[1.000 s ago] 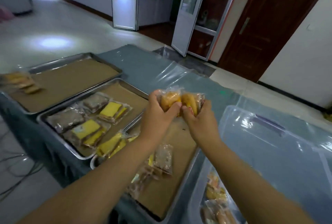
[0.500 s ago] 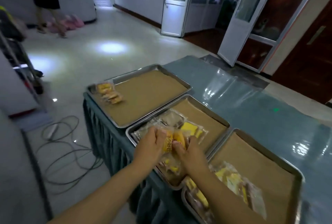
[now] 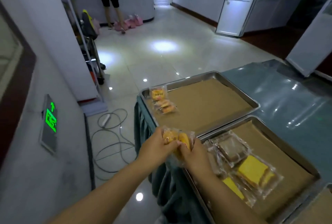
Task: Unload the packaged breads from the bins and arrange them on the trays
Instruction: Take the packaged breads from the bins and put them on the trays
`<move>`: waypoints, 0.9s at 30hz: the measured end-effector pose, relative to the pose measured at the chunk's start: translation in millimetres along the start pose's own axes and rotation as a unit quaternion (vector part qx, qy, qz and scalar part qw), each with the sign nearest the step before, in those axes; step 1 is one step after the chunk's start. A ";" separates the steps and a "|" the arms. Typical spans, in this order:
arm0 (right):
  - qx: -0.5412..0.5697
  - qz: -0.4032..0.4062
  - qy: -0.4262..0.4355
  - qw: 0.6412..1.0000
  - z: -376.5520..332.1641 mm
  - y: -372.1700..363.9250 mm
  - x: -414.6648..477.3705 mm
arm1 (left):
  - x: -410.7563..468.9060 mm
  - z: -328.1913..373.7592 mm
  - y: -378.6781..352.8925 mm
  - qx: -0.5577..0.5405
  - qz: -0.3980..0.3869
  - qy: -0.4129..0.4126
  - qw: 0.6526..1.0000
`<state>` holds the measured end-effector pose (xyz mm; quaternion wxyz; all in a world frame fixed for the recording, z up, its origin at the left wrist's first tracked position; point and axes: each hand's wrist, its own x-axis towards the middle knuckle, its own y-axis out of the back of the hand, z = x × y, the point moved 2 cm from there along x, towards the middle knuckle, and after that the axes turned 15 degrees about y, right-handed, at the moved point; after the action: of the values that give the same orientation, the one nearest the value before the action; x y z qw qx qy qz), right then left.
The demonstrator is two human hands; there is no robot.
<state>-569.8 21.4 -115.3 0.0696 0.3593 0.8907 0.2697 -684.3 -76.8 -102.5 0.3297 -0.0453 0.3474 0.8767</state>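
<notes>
Moved leftward, left hand (image 3: 156, 149) and right hand (image 3: 195, 153) hold bread packets (image 3: 175, 136).

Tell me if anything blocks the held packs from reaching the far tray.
Nothing visible does. The left hand and right hand grip the packs just short of the far tray. The only things on it, a few buns, lie at its left end, beside bare liner.

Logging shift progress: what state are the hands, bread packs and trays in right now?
Left hand, grips the held bun packs.
Right hand, grips the same packs.
Held bun packs, sealed, lifted, not yet on a tray.
Far tray, paper-lined, mostly bare.
Placed bun packs, overlapping at the far tray's corner.
Middle tray, paper-lined, partly filled.
Sliced bread packs, sealed, lying flat in the middle tray.
</notes>
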 end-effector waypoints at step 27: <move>-0.085 0.030 -0.167 0.982 72.0 -5.3 178.4 | 248.5 51.1 -48.1 0.193 -0.099 -0.103 0.971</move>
<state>-680.7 170.1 -166.5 0.2400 0.4183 0.8292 0.2824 -840.8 117.7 -168.5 0.4512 0.0757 0.4676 0.7563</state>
